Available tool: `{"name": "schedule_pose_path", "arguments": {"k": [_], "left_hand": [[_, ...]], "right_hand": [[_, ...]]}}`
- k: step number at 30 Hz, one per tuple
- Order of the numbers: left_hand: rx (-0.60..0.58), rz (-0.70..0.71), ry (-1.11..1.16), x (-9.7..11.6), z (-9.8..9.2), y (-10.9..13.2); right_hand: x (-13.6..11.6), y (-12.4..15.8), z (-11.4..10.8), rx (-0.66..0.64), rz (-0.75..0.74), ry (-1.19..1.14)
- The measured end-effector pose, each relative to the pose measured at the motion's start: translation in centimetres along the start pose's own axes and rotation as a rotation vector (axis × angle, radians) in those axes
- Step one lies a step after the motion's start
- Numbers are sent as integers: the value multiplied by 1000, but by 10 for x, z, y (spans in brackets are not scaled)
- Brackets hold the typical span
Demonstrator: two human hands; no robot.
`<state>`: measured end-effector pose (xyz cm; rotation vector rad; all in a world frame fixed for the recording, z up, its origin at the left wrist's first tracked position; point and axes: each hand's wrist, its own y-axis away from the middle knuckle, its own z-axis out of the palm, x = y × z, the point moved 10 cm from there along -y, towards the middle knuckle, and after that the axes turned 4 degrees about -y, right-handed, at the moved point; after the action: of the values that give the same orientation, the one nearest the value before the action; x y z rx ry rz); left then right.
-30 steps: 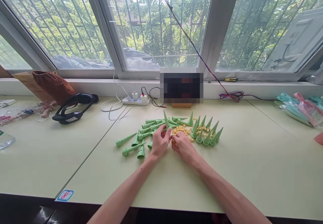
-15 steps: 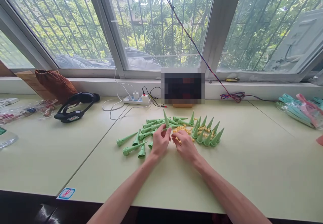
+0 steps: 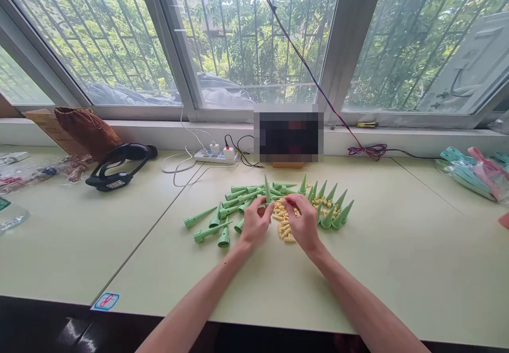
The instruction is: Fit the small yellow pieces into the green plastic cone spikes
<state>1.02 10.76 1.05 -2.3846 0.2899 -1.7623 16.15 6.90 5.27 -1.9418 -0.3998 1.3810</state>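
My left hand (image 3: 255, 221) is closed on a green cone (image 3: 268, 188) that points upward. Close beside it, over small yellow pieces (image 3: 287, 231), my right hand (image 3: 303, 219) has its thumb and fingertips pinched together; whatever they hold is too small to make out. Several green spikes with wide collars (image 3: 209, 233) lie loose to the left of my hands. On the right, several green cones (image 3: 341, 218) stand upright around more yellow pieces (image 3: 322, 202).
Black headphones (image 3: 115, 167), a brown pouch (image 3: 85, 133) and a white power strip (image 3: 210, 156) lie at the back left. A blurred dark screen (image 3: 290, 135) stands at the back. Plastic-wrapped green and pink items (image 3: 477, 170) are at the right.
My right hand has moved up and slightly right, uncovering more yellow pieces. My left hand and the upright cone have shifted slightly right.
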Motion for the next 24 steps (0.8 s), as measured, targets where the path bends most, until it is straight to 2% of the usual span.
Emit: {"name": "schedule_pose_path", "arguments": {"k": [24], "left_hand": [[-25, 40, -106, 1, 4, 2]], "right_hand": [[2, 3, 8, -55, -6, 5]]}}
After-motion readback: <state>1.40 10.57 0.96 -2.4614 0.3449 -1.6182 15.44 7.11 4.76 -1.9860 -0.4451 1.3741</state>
